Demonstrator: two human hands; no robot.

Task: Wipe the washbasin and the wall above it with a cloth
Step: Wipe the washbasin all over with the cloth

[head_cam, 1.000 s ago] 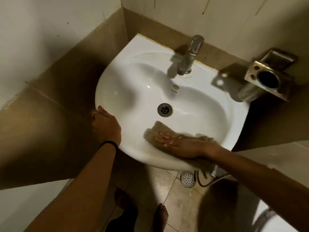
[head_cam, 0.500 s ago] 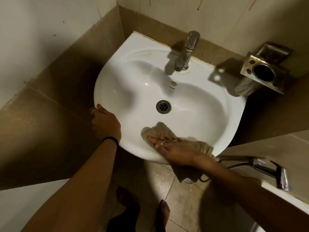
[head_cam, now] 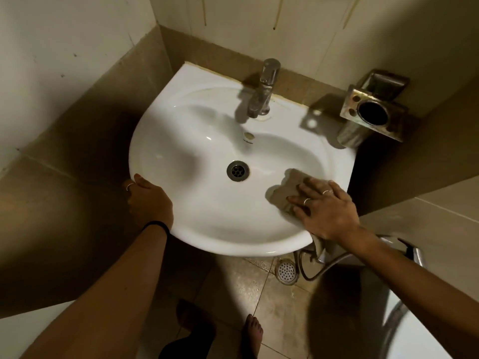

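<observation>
A white washbasin (head_cam: 197, 141) is fixed in a corner, with a metal drain (head_cam: 237, 171) in the bowl and a chrome tap (head_cam: 263, 89) at the back. My right hand (head_cam: 326, 209) presses flat on a brown cloth (head_cam: 287, 187) against the bowl's right inner side; part of the cloth hangs over the front rim. My left hand (head_cam: 149, 199) grips the basin's left front rim. The wall above the basin (head_cam: 259, 24) is pale with dark drip streaks.
A metal toothbrush and cup holder (head_cam: 373, 115) is mounted on the wall at the right. A floor drain (head_cam: 286, 272) and a hose (head_cam: 318, 268) lie under the basin. My bare feet (head_cam: 252, 335) stand on brown floor tiles. A chrome handle (head_cam: 412, 251) sticks out at the right.
My right hand has slid the cloth from the bowl's front centre to its right side. My left hand has stayed on the left rim.
</observation>
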